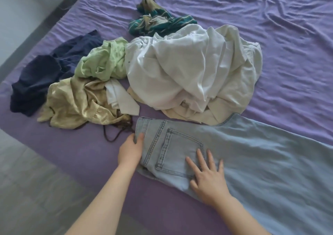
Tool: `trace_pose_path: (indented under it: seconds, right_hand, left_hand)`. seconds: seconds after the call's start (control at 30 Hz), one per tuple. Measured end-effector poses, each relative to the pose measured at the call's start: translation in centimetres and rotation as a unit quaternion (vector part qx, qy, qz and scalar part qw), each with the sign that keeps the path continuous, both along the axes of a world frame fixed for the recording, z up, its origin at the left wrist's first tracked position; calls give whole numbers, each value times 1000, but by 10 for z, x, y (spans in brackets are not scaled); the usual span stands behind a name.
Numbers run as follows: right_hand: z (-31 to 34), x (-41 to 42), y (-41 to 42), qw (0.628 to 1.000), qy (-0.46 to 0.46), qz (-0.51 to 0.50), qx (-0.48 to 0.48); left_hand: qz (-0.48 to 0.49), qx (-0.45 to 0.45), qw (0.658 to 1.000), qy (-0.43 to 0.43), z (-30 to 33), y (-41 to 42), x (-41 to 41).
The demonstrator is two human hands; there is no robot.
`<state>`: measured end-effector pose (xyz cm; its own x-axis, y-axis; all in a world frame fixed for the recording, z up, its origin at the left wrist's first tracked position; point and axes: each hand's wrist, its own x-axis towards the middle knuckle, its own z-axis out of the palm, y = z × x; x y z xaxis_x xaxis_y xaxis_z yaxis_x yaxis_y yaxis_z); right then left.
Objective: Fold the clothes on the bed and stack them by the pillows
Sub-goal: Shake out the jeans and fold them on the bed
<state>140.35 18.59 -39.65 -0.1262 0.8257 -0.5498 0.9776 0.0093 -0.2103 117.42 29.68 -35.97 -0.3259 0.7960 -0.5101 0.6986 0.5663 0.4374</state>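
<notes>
Light blue jeans (252, 159) lie flat on the purple bed (288, 36), waistband to the left, legs running off to the right. My left hand (130, 150) grips the waistband edge, thumb on top of the denim. My right hand (207, 177) lies flat with spread fingers on the jeans beside the back pocket. Behind the jeans sits a heap of unfolded clothes: a large white garment (189, 72), a light green top (104, 61), a beige satin piece (75, 101), a navy garment (41, 78) and a teal striped one (156, 20). No pillows are in view.
The bed's left edge runs diagonally past the navy garment, with grey floor (27, 180) beyond it. A dark cord (115, 133) trails from the beige piece near my left hand. Wrinkled bare sheet spreads at the back right.
</notes>
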Motion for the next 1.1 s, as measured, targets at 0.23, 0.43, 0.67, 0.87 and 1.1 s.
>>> trace_pose_path:
  seconds: [0.23,0.43,0.67,0.87,1.1]
  right_hand:
    - [37,10,20,954,229,-196,14]
    - [88,32,24,696,557,-452,22]
    - [84,99,0,740,438,-502,97]
    - [67,153,-43,739,350,-551,164]
    - [37,184,-73,790,249,-540,151]
  left_hand:
    - [23,76,981,-175,53,-15,47]
    - [-76,93,951,-285,81,-63,127]
    - [-240,8,886,-396,69,-125,204]
    - [-255,240,928,-126,52,-120,212]
    - [-493,42,862,108,3,-105,243]
